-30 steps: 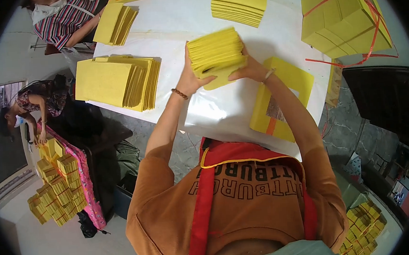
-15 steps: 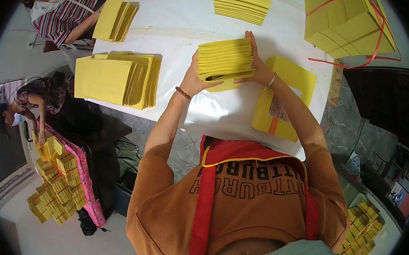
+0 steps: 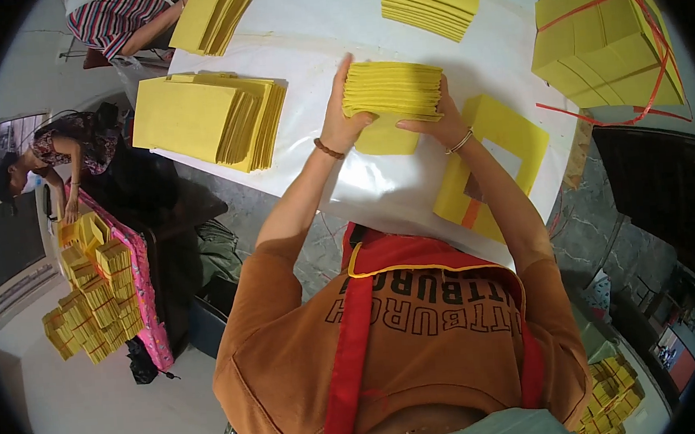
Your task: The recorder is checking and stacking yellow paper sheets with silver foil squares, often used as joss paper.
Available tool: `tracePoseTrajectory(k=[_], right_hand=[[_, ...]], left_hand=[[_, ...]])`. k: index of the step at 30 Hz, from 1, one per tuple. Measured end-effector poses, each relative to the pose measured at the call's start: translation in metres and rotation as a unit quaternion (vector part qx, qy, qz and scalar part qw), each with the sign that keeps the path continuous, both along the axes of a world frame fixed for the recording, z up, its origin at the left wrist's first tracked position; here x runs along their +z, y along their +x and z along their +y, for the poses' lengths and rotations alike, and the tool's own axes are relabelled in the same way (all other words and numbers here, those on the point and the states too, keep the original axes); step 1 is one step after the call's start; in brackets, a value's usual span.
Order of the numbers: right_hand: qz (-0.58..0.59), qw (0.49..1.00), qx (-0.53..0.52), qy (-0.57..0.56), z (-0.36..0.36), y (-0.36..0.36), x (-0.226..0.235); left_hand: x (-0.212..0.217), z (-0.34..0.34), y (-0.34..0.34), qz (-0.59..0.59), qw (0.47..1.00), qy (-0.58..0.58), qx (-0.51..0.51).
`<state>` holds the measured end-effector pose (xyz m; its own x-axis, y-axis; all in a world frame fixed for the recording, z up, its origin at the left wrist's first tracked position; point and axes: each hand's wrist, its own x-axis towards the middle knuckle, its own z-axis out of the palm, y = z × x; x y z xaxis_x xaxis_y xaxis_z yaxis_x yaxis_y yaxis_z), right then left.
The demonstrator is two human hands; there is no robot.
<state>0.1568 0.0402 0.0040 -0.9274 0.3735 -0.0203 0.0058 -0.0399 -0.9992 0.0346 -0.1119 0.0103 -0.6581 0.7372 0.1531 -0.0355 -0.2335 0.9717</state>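
A thick stack of folded yellow paper pieces (image 3: 393, 93) is held upright between my two hands over the white table, its layered edges facing me. My left hand (image 3: 342, 119) presses its left side, thumb at the lower front corner. My right hand (image 3: 444, 123) wraps the right side, with its thumb along the lower edge. Both sets of fingers are partly hidden behind the stack. Just below it shows a flat yellow piece (image 3: 386, 140). Beside my right forearm lies a yellow packet (image 3: 526, 141) with a pale and dark patch and an orange strip, partly covered by the arm.
More yellow stacks stand on the white table (image 3: 304, 63): a wide one (image 3: 187, 115) at left and another (image 3: 433, 5) at the back. A large yellow bundle (image 3: 593, 38) tied with red string sits far right. At left, a co-worker (image 3: 69, 156) reaches over piled yellow bundles (image 3: 100, 307).
The stack has tilted in my hands, and the open fold at its bottom no longer shows. My left thumb has moved up against its front corner. The whole view has shifted slightly.
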Motion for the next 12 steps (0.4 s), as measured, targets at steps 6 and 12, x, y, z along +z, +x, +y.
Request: tracePoseTrajectory(k=[6, 12], right_hand=[[-0.04, 0.999, 0.011, 0.009, 0.003, -0.011, 0.028], [0.124, 0.987, 0.059, 0.085, 0.007, -0.013, 0.013]], left_hand=[[-0.004, 0.0, -0.014, 0.085, 0.992, 0.01, 0.089], [-0.005, -0.01, -0.016, 0.192, 0.973, -0.128, -0.025]])
